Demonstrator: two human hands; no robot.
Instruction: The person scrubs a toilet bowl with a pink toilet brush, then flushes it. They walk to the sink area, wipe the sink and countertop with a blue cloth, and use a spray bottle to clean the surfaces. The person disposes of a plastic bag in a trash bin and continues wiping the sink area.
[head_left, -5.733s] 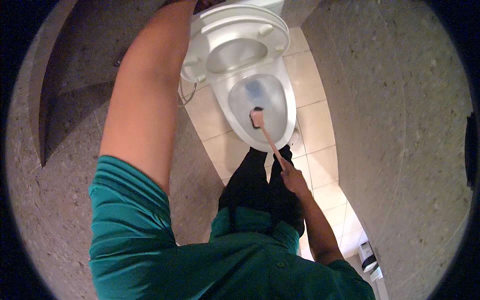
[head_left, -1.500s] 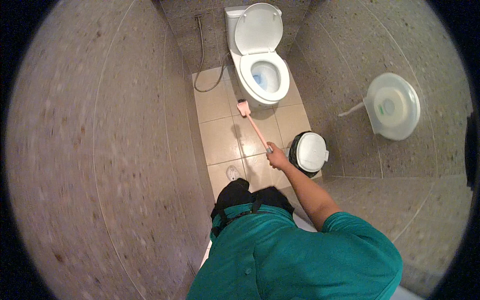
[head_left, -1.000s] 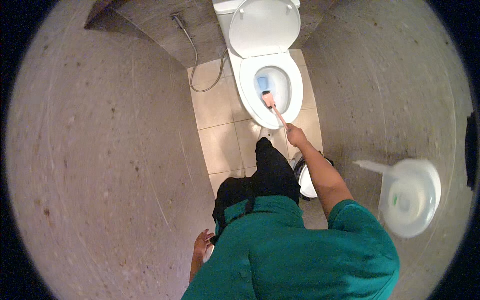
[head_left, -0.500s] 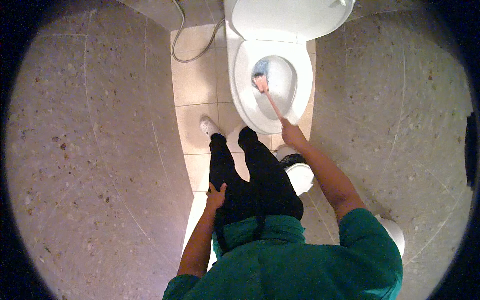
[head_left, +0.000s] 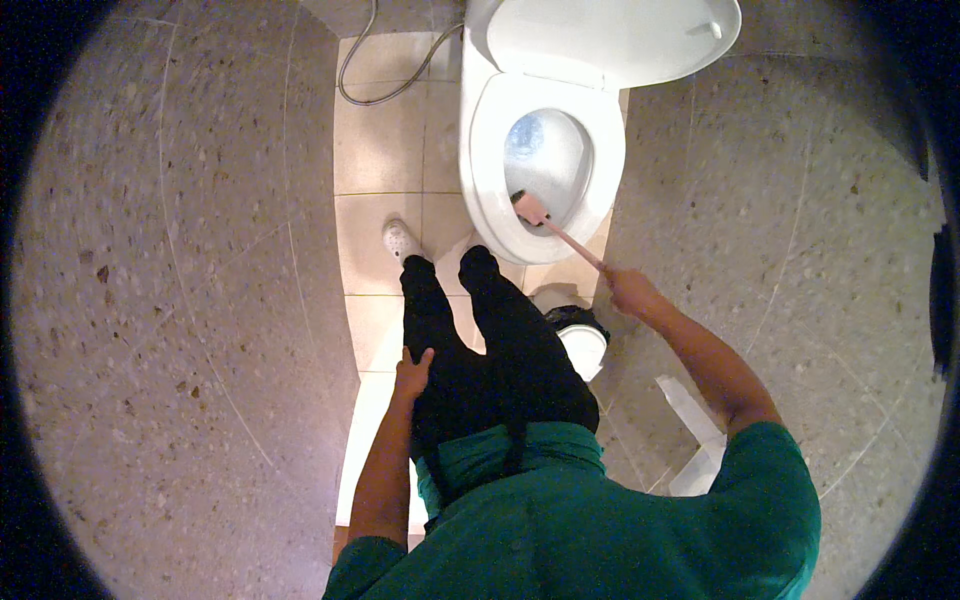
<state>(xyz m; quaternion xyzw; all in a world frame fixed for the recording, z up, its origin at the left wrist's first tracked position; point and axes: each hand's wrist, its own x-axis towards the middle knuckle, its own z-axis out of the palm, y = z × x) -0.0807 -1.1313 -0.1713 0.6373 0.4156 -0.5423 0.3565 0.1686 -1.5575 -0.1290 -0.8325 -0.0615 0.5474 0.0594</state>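
Currently the right hand [head_left: 632,292], at 3 o'clock in view, has its fingers clamped on the handle of a pink brush [head_left: 532,208]. Brush slants from the hand toward 10 o'clock; its head is inside the bowl of a white toilet [head_left: 487,170], around 7 o'clock of the opening, near the front inner wall. Dark bristles show on the head's far side; can't tell if they touch the wall. Blue water [head_left: 525,138] sits at 11 o'clock of the bowl. Toilet lid [head_left: 610,40] is up, toward 1 o'clock.

Left hand [head_left: 412,375], at 7–8 o'clock, rests against the left thigh of the black trousers [head_left: 500,385], thumb apart from the fingers. White shoe [head_left: 400,240] on the tiled floor [head_left: 380,150] at 10 o'clock. Hose [head_left: 372,103] loops at 11 o'clock, left of the toilet. White-lidded bin [head_left: 585,348] with a black bag [head_left: 575,317] at 4 o'clock, beside the right thigh. White paper strip [head_left: 688,405] hangs farther out at 4 o'clock, partly behind the green shirt [head_left: 600,540].
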